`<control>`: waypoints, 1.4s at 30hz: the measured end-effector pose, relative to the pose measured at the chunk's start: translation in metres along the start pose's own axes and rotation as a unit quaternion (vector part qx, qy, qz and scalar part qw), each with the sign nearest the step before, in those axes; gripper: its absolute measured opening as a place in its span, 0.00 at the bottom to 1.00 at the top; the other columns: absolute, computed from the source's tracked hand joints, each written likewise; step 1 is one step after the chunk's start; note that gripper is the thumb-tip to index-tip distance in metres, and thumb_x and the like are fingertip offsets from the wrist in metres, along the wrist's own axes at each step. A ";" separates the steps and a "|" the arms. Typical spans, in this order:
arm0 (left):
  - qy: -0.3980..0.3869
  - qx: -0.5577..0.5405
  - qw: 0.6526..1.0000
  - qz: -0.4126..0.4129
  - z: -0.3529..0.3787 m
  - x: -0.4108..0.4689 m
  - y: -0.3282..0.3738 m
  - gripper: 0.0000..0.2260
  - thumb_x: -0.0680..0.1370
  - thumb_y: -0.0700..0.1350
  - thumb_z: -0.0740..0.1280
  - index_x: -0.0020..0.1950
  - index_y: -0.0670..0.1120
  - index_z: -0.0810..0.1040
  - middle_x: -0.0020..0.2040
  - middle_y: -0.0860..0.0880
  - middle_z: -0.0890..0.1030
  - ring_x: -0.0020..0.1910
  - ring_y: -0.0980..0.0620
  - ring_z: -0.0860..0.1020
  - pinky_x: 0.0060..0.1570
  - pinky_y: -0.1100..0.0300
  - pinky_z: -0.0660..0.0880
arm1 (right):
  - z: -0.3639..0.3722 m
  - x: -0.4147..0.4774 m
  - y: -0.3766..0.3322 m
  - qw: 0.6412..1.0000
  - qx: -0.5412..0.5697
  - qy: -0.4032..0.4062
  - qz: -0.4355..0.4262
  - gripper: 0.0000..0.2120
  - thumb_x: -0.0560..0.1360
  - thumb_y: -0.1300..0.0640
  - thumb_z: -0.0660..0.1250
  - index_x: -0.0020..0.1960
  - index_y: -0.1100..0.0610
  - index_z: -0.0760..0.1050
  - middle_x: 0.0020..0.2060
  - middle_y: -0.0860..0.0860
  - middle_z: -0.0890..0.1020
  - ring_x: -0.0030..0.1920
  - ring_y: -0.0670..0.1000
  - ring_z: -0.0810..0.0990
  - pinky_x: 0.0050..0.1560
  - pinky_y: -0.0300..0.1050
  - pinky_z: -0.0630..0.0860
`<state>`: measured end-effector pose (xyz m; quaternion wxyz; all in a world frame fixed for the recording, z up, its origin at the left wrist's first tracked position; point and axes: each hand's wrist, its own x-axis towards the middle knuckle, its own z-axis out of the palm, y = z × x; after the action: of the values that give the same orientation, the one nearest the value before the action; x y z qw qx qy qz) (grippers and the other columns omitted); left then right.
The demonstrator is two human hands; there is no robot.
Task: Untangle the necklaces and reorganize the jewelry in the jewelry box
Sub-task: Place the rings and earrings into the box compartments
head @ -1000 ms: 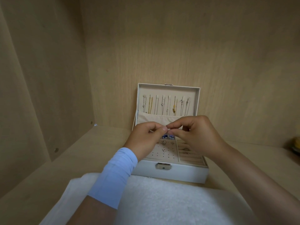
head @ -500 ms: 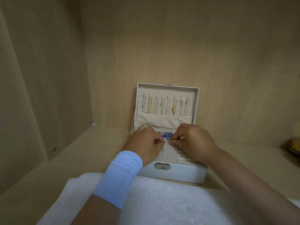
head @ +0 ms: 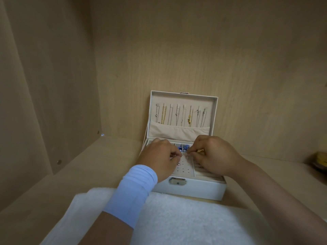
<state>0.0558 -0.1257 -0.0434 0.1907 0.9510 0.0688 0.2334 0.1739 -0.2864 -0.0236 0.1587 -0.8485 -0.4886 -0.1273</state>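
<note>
Whereas a second ago both hands were raised in front of the lid pocket, pinching one small item between them, they now sit low over the jewelry box (head: 194,189), fingertips down at the perforated earring panel (head: 184,169). The necklaces (head: 180,115) hang as separate straight lines on the lid hooks, tails tucked into the pocket, and no tangle shows there.

Left hand (head: 159,160): fingers curled, tips beside a silver stud (head: 178,163) on the panel. I cannot tell whether it pinches anything.

Right hand (head: 212,154): fingers curled round a gold piece (head: 200,151), likely an earring, though too small to be sure.

A blue piece (head: 183,148) lies in a rear compartment between the hands.

Reading: the necklace stage looks done, and work has passed to seating small pieces in the tray.

A white towel (head: 177,218) lies just in front of the box on the wooden shelf (head: 88,165).
</note>
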 end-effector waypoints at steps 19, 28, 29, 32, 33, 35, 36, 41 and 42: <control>-0.072 0.011 0.983 0.166 0.064 0.029 0.134 0.10 0.79 0.49 0.62 0.56 0.54 0.81 0.53 0.53 0.79 0.58 0.52 0.72 0.56 0.57 0.71 | -0.068 -0.122 0.118 0.960 0.007 -0.116 0.254 0.12 0.76 0.58 0.69 0.57 0.46 0.83 0.52 0.42 0.82 0.49 0.40 0.78 0.43 0.26 0.69; -0.207 0.023 0.973 0.103 0.123 0.042 0.188 0.10 0.76 0.48 0.64 0.55 0.54 0.82 0.56 0.52 0.82 0.55 0.48 0.79 0.58 0.55 0.75 | -0.050 -0.152 0.147 0.946 0.078 -0.107 0.298 0.07 0.69 0.53 0.75 0.46 0.43 0.86 0.40 0.38 0.84 0.44 0.40 0.81 0.52 0.40 0.78; -0.212 0.019 0.973 0.094 0.129 0.042 0.190 0.10 0.77 0.48 0.64 0.55 0.54 0.82 0.56 0.52 0.82 0.55 0.49 0.79 0.58 0.55 0.75 | -0.048 -0.152 0.149 0.946 0.079 -0.098 0.297 0.06 0.69 0.53 0.75 0.45 0.44 0.86 0.39 0.38 0.84 0.44 0.40 0.81 0.50 0.40 0.78; -0.208 0.002 0.976 0.069 0.140 0.044 0.189 0.11 0.76 0.46 0.63 0.54 0.55 0.82 0.55 0.53 0.82 0.54 0.50 0.79 0.56 0.57 0.75 | -0.043 -0.152 0.152 0.947 0.085 -0.076 0.299 0.02 0.70 0.52 0.75 0.42 0.45 0.86 0.38 0.39 0.85 0.43 0.42 0.81 0.50 0.45 0.79; -0.203 -0.006 0.977 0.062 0.142 0.044 0.189 0.11 0.76 0.46 0.63 0.54 0.55 0.82 0.55 0.54 0.82 0.53 0.51 0.79 0.56 0.58 0.76 | -0.043 -0.152 0.153 0.947 0.093 -0.071 0.299 0.02 0.70 0.51 0.75 0.42 0.46 0.86 0.38 0.40 0.85 0.43 0.42 0.81 0.50 0.46 0.80; -0.191 -0.022 0.980 0.052 0.145 0.045 0.186 0.11 0.75 0.46 0.63 0.52 0.55 0.81 0.52 0.53 0.82 0.50 0.51 0.79 0.54 0.57 0.76 | -0.041 -0.151 0.152 0.948 0.106 -0.058 0.294 0.02 0.72 0.51 0.74 0.41 0.47 0.85 0.38 0.41 0.85 0.42 0.42 0.81 0.49 0.46 0.80; -0.181 -0.032 0.982 0.049 0.145 0.045 0.185 0.10 0.75 0.46 0.63 0.51 0.54 0.81 0.50 0.53 0.82 0.49 0.51 0.79 0.53 0.56 0.77 | -0.038 -0.150 0.151 0.949 0.112 -0.045 0.291 0.04 0.73 0.51 0.73 0.40 0.47 0.85 0.37 0.41 0.84 0.42 0.42 0.81 0.48 0.45 0.79; -0.099 -0.172 0.980 0.013 0.137 0.046 0.169 0.05 0.73 0.44 0.69 0.44 0.53 0.82 0.41 0.56 0.82 0.39 0.62 0.77 0.46 0.64 0.74 | -0.032 -0.140 0.135 0.907 0.285 0.064 0.303 0.06 0.75 0.58 0.71 0.41 0.54 0.85 0.32 0.43 0.83 0.31 0.38 0.77 0.36 0.33 0.74; -0.089 -0.203 0.975 0.008 0.133 0.047 0.166 0.04 0.73 0.44 0.71 0.43 0.53 0.83 0.40 0.57 0.82 0.37 0.63 0.76 0.45 0.65 0.73 | -0.033 -0.138 0.130 0.884 0.337 0.084 0.314 0.05 0.75 0.59 0.72 0.43 0.58 0.85 0.31 0.45 0.81 0.28 0.39 0.75 0.32 0.33 0.71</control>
<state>0.1672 -0.3118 -0.0670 0.3828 0.9100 -0.0050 0.1590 0.2169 -0.4696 -0.0631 0.5068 -0.8392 -0.1946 0.0308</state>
